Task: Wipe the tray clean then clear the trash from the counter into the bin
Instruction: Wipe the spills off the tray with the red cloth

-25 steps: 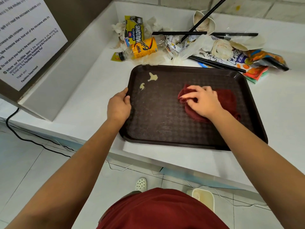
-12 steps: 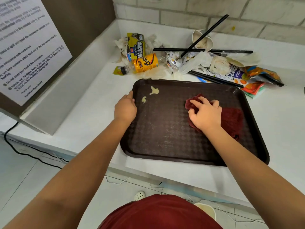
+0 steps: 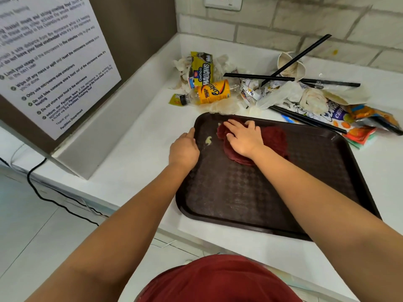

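Pressing cloth (image 3: 273, 140) flat-fingered: right hand (image 3: 244, 137); left hand (image 3: 184, 150) grips tray (image 3: 250, 197) rim; tray long axis left-right.

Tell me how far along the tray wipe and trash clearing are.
Done: most of the tray looks wiped. In hand: the left hand grips the tray's edge, the right hand presses the red cloth near the far-left corner; one pale smear remains. Left: the trash pile on the counter is untouched. No bin in view.

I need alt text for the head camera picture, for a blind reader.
A right hand presses a red cloth onto a dark tray near a pale smear, while the left hand holds the tray's edge. Trash lies behind.
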{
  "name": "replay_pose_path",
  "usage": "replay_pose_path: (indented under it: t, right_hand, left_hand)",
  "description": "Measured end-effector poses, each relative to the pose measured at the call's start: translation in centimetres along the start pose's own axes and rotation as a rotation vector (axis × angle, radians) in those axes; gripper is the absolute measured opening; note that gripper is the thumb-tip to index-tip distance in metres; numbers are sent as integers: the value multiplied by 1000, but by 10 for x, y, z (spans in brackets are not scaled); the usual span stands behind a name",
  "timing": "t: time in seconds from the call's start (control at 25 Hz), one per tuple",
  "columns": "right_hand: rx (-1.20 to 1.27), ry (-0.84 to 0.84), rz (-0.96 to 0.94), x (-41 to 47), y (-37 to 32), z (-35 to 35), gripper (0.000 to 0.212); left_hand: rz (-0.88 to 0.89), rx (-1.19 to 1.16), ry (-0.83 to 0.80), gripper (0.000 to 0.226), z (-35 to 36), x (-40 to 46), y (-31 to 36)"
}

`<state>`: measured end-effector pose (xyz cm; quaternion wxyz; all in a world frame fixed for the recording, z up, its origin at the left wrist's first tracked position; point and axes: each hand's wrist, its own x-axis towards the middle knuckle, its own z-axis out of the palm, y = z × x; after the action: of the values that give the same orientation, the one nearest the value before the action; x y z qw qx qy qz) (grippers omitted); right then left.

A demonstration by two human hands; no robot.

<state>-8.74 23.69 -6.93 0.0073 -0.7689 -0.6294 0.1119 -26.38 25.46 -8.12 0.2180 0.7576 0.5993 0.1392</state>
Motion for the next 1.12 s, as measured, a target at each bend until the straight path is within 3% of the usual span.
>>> replay_pose_path:
  t: [0.2,0.48,0.56,0.68,0.8,1.12]
  right_hand:
    - [12,-60,-123,8,-19,-5,44]
    - [16,10,-299,-28,-9,5,37]
    - [4,72,-227,-33,0,10,38]
    - [7,167,38,-27,6,14,45]
    - [27,139,132,-21,0,10,45]
    - [21,-40,-305,-46,-21,5,40]
  left_hand:
    - [-11,-43,16,46,1,2,-1]
    - [52,1,-13,45,1,4,-4]
    - [72,36,-21,45,2,1,0]
    - [66,27,-21,45,6,-6,3]
    - [48,25,-21,45,7,-10,7]
    - [31,18,4,44,7,-12,9]
